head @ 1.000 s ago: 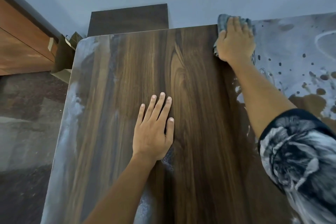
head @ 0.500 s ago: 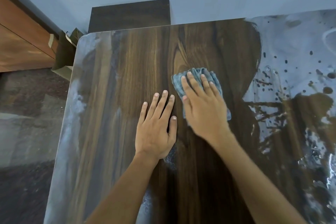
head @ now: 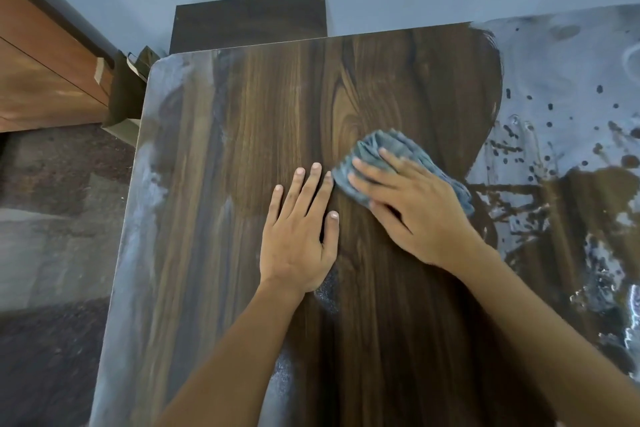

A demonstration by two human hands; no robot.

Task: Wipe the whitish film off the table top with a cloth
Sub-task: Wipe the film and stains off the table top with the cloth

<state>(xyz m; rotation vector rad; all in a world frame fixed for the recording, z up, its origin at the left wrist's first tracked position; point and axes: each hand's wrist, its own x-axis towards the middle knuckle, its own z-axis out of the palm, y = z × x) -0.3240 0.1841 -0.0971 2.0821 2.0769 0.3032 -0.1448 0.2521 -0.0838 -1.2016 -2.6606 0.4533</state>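
A dark wood-grain table top point(head: 242, 135) fills the view. Whitish film point(head: 561, 80) covers its right part, spotted and streaked with dark marks, and a paler band of film point(head: 138, 218) runs along the left edge. My right hand point(head: 412, 211) lies flat on a crumpled blue-grey cloth point(head: 391, 149) and presses it onto the bare wood near the table's middle. The cloth sticks out beyond the fingers and to the right of the hand. Just left of it, my left hand point(head: 301, 236) rests flat on the wood with its fingers straight.
A dark wooden panel point(head: 249, 21) leans against the blue wall behind the table. An orange-brown wooden cabinet point(head: 45, 73) stands at the far left, with a small brown box point(head: 128, 94) beside it. Dark speckled floor point(head: 52, 218) lies left of the table.
My right hand has swept the cloth from the table's far right edge down to the middle beside my left hand, leaving a wiped dark swath. The left hand has stayed put.
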